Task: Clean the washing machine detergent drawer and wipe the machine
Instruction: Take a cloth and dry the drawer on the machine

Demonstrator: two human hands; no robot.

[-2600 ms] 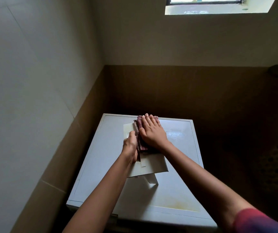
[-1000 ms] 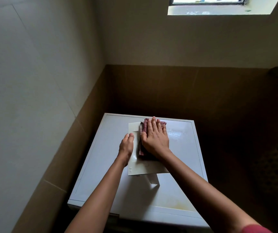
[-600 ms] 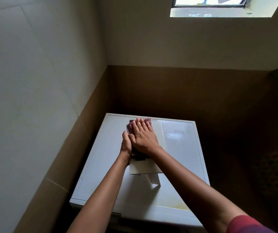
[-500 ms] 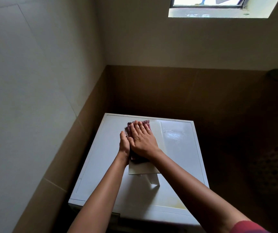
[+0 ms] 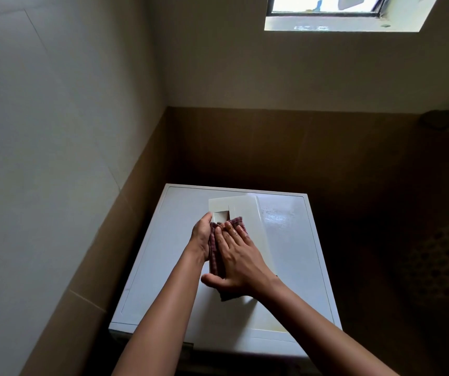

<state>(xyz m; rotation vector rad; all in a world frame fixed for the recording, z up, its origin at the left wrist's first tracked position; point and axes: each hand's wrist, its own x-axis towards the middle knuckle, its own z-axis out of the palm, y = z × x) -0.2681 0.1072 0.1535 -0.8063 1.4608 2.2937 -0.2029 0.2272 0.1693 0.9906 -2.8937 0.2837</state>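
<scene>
The white detergent drawer (image 5: 242, 210) lies flat on top of the white washing machine (image 5: 169, 256), reaching toward the machine's back edge. A small rectangular opening shows near the drawer's far left. A dark red checked cloth (image 5: 214, 246) lies on the drawer. My right hand (image 5: 238, 263) presses flat on the cloth with straight fingers. My left hand (image 5: 201, 237) rests against the drawer's left edge, its fingers along the side beside the cloth. Most of the cloth is hidden under my right hand.
The machine stands in a corner: a pale tiled wall (image 5: 55, 158) at the left, a brown tiled wall (image 5: 272, 147) behind. A small window (image 5: 326, 9) is high up. At the right it is dark, with a perforated basket-like thing (image 5: 445, 256).
My right hand has drawn the cloth back toward me along the drawer, uncovering the drawer's far end and its opening. My left hand has stayed at the drawer's left edge.
</scene>
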